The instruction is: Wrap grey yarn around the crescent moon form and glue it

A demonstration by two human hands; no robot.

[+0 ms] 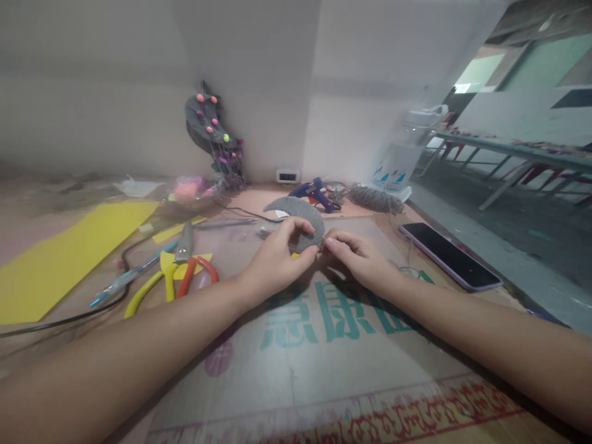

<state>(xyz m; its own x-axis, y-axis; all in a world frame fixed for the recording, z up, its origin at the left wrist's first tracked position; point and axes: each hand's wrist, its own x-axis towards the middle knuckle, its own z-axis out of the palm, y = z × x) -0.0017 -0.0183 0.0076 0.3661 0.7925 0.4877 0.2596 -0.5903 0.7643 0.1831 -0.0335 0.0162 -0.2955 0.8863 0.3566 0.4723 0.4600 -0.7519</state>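
Two bare forearms come in from the near left and near right, closest to me, crossing a printed sheet [296,385] with green characters and a red border. They meet over a grey crescent moon [314,217], which sits mid-table, raised a little at its near end, its free horn pointing far left. The left hand [280,250] pinches the near end, thumb on the near side and the index finger curled over the grey face. The right hand [354,254] has thumb and index fingertips pressed together at the crescent's edge; whatever is between them is too small to tell.

I'd judge the crescent light, with a soft, fuzzy skin over something flat and stiff enough to keep its shape: not slippery, though a thin horn could bend. The broad middle of the curve looks like the safest hold; the edge wants only a light pinch.

Both wrists hang low over the sheet, the left hand reaching slightly farther across, the elbows wide.

Just beyond the crescent lies a blue glue gun [319,194], with a grey yarn skein [377,198] to its right. Farther right there's a phone [453,256]; to the left, snips with yellow and red handles [185,243]. At the far left of centre, a grey crescent ornament dotted with pompoms [203,123] stands against the wall.
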